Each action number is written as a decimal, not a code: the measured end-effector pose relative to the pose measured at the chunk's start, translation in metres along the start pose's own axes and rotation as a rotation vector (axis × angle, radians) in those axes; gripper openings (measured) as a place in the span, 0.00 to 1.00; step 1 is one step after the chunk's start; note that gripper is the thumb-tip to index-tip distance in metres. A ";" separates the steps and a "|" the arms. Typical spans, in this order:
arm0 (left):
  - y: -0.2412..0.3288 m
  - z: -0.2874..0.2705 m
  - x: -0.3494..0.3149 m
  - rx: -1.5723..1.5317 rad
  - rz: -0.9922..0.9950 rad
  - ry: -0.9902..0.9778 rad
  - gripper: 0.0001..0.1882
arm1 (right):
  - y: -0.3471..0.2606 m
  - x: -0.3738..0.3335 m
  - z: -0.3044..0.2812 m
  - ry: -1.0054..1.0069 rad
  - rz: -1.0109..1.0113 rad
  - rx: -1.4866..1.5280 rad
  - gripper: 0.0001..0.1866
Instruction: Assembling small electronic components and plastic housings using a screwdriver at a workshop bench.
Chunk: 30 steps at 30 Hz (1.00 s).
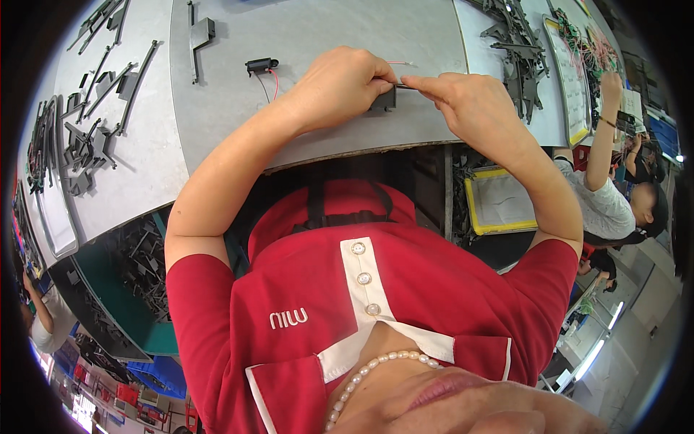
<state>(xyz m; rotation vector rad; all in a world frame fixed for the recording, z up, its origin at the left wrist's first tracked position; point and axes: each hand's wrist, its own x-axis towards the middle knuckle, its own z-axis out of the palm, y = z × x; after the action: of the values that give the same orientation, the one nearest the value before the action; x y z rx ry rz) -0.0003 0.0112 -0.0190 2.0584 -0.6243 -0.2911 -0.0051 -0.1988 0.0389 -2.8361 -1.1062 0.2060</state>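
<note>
My left hand is closed on a dark grey plastic bracket, pinching it near the table edge and covering much of it. My right hand meets it from the other side. Its index finger points inward along the bracket's thin arm, with the other fingers curled. A thin pale red wire sticks out beyond my left fingers. Left of that hand lies a small black cylindrical component with a red and a dark wire. Farther left, a similar loose bracket with a long thin arm rests on the table.
More dark brackets are spread over the left of the grey table. A pile of dark plastic parts lies at the right, beside a yellow-rimmed tray and coloured wires. Below sits a green bin. A co-worker reaches in at the right.
</note>
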 end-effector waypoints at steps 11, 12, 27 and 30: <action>-0.001 0.000 0.000 -0.044 -0.035 -0.011 0.10 | -0.013 0.016 -0.024 -0.218 0.148 0.049 0.12; -0.002 0.001 0.000 -0.046 -0.035 -0.010 0.10 | -0.014 0.016 -0.025 -0.226 0.154 0.048 0.12; -0.003 0.010 -0.001 0.150 0.027 0.048 0.09 | -0.043 0.037 -0.032 -0.368 -0.014 -0.303 0.07; -0.002 0.009 -0.001 0.177 0.020 0.007 0.09 | -0.065 0.040 -0.029 -0.451 -0.082 -0.440 0.05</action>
<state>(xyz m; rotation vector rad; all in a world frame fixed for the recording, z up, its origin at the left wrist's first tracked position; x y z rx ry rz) -0.0040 0.0062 -0.0255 2.2196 -0.6872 -0.2237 -0.0145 -0.1246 0.0729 -3.2091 -1.5113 0.7063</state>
